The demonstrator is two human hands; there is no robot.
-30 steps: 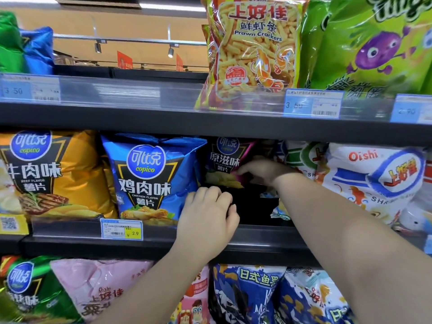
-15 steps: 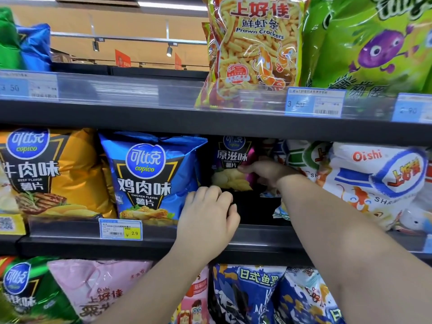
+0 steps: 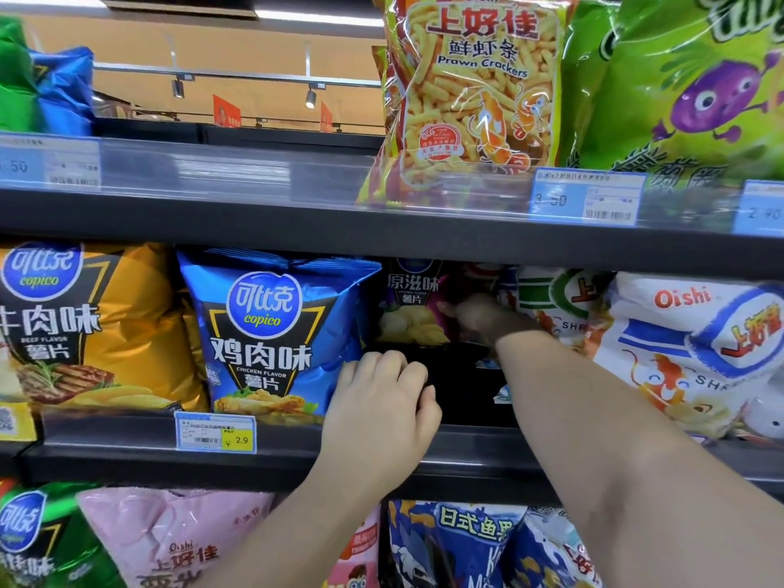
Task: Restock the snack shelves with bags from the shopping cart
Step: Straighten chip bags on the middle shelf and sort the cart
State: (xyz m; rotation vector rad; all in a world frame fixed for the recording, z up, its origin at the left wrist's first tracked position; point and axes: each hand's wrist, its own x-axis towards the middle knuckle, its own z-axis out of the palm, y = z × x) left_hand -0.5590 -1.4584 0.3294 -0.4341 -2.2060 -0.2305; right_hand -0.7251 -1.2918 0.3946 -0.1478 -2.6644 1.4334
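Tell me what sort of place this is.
Most likely a supermarket snack aisle: tiered dark shelves packed with bags such as the blue Copico chip bag, with printed price tags clipped along the shelf edges.

From my station I see two dark metal shelves, the upper shelf [image 3: 212, 214] above the lower shelf [image 3: 127, 464], each with a clear strip [image 3: 237, 171] along its front. Through the gap over the upper one, a tan wall [image 3: 254, 48] stands behind a rail [image 3: 237, 74] with small spotlights [image 3: 310, 98]. A bright ceiling light [image 3: 318, 17] glows above.
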